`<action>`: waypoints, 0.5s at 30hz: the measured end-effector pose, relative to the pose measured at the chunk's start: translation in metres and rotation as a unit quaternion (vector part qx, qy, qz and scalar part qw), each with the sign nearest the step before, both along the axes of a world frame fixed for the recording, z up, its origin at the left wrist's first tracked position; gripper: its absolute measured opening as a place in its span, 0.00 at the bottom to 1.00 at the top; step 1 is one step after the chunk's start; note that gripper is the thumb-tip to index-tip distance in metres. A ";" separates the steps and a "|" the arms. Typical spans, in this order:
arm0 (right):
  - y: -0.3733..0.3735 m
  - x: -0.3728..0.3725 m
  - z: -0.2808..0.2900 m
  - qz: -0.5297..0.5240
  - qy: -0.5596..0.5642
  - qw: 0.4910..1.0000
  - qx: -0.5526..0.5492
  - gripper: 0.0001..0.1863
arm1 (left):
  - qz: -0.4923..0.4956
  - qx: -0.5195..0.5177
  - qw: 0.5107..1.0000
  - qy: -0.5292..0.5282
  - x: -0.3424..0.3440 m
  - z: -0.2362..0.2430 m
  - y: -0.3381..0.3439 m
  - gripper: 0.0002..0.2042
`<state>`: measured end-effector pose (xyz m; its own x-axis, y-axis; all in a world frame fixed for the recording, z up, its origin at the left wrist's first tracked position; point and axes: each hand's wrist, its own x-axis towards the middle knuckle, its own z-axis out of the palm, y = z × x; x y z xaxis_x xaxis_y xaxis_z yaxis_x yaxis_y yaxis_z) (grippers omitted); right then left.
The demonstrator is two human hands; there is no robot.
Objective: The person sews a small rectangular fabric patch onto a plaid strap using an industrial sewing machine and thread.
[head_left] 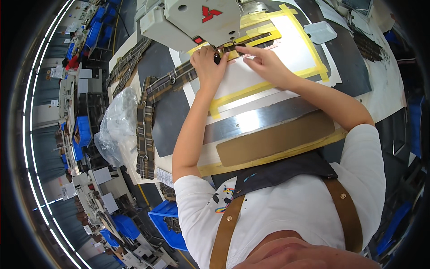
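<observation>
A: 2 hands work under the sewing machine head (pixel 197 20) at the upper centre of the head view. State each grip.

B: Left hand (pixel 208 65) is closed, fingertips pinching the plaid strap (pixel 172 80) just at the needle area. Right hand (pixel 264 62) lies mostly flat, fingers extended and pressing the strap end onto the white template (pixel 286 45) edged with yellow tape; whether it pinches anything cannot be told.

A: Where does the strap lie relative to the grip?

B: Its long axis runs from the needle area down and left across the frame, then bends and hangs toward the lower left over the dark table (pixel 174 116). Most of its length lies on the left-hand side of the grip; only a short end reaches right, under the right fingers.

A: Which hand is nearer the free length?

B: Left hand. It touches the strap where the free length begins. 1 clear plastic bag (pixel 118 125) sits beside the hanging portion, at the left of the frame.
</observation>
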<state>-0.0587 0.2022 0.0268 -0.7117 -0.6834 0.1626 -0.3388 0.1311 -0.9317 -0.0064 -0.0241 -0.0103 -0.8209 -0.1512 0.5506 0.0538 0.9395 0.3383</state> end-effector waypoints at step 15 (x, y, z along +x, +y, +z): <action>0.014 -0.055 -0.001 -0.061 -0.090 0.993 0.039 0.21 | 0.024 0.154 0.988 0.011 -0.022 -0.015 0.014 0.18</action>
